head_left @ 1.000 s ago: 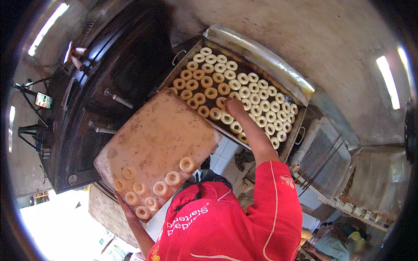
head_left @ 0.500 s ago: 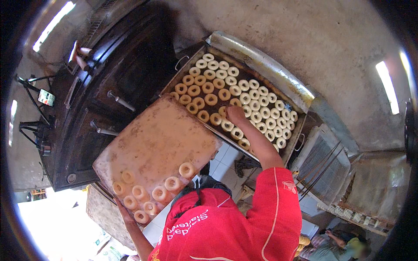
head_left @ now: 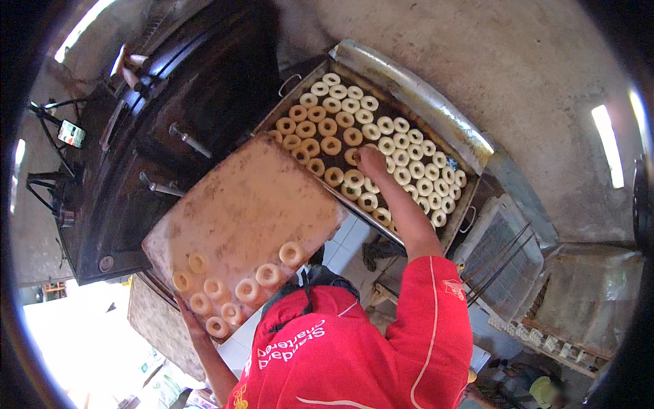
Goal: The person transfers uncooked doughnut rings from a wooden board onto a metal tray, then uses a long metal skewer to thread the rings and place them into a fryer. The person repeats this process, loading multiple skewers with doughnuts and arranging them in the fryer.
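Note:
My left hand (head_left: 186,312) grips the near left edge of a flat brown board (head_left: 235,198), fingers partly hidden. Several dough rings (head_left: 291,253) lie along the board's near side. The board's far right corner overlaps a large rectangular metal pan (head_left: 303,82), where many dough rings (head_left: 424,186) lie in loose rows, paler on the right. My right hand (head_left: 371,162) reaches over the middle of the pan. Its fingers are pinched at one dough ring (head_left: 351,156), and the hand covers part of that ring and its neighbours.
A dark metal oven-like unit (head_left: 225,75) with handles stands at the left. A bent metal sheet (head_left: 409,88) lines the pan's far side. Right of the pan are a wire-mesh tray (head_left: 501,238) and thin rods (head_left: 501,266). Another person (head_left: 524,385) is at the lower right.
My right hand has moved slightly farther away over the pan, its fingertips still at a ring. The view has shifted a little. My left hand keeps hold of the board.

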### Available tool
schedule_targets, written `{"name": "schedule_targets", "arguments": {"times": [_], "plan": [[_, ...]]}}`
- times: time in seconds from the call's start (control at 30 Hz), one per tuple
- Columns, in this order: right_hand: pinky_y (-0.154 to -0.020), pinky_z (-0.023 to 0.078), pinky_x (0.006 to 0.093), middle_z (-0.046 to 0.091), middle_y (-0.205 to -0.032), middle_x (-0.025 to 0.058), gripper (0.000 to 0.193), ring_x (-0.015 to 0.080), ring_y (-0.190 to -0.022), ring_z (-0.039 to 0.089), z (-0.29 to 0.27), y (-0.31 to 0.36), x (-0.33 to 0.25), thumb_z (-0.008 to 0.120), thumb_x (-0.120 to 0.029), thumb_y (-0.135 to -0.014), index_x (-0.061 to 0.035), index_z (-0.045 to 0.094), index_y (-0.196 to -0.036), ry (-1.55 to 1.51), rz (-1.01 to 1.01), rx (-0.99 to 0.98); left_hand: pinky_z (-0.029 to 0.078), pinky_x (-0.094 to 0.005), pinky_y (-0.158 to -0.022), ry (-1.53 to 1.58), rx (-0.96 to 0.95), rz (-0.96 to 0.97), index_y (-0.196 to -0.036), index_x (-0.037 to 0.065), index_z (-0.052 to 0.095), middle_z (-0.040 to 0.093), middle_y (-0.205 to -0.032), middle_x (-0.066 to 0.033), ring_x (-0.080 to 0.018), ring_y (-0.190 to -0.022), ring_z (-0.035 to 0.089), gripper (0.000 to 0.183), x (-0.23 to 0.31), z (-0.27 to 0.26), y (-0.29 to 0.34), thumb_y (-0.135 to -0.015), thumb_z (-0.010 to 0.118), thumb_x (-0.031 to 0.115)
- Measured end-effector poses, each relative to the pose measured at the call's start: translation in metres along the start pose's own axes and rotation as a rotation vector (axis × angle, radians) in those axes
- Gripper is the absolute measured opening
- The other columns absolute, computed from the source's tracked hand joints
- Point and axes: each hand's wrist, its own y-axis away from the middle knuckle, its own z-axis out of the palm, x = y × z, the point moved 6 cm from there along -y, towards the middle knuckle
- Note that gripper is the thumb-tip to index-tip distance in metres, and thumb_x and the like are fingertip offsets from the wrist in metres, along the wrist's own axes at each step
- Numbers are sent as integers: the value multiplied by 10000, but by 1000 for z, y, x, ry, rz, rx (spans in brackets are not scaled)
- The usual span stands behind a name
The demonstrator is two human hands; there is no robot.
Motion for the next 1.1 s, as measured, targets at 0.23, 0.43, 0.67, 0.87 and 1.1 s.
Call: {"name": "schedule_targets", "arguments": {"times": [0.23,0.43,0.67,0.87,1.1], "plan": [[-773,598,530,751,-983,174,198,382,-920,739,20,65,-10,708,-240,-887,-141,774,-1046,144,-204,-231,368,-466,-1229,10,48,-30,-1645,97,321,386,-1661,-103,-301,-1497,411,881,-9,-10,-8,-1042,373,738],[-757,604,542,756,-1022,188,173,397,-914,746,43,68,-12,665,-189,-893,-103,755,-1014,210,-369,-221,375,-463,-1225,-22,37,-41,-1646,99,316,400,-1649,-114,-308,-1484,425,883,-12,-42,-26,-1042,354,742],[-745,605,541,750,-1008,218,182,396,-930,746,45,55,-17,629,-160,-903,-47,744,-988,139,-400,-187,401,-455,-1211,-9,9,-12,-1635,96,336,428,-1625,-109,-301,-1455,458,868,-8,-67,-30,-1047,359,733],[-726,592,519,731,-974,179,185,383,-888,731,36,41,17,664,-223,-918,-49,714,-951,197,-284,-120,349,-451,-1240,-8,-28,-23,-1650,86,306,385,-1663,-95,-297,-1504,400,893,-13,-33,-28,-1044,360,740],[-784,590,561,735,-1000,223,219,407,-909,736,37,55,10,661,-224,-915,-25,723,-983,142,-305,-203,367,-451,-1230,-12,-1,-8,-1629,74,345,417,-1639,-109,-298,-1477,436,878,-5,-14,-9,-1039,415,721]]}}
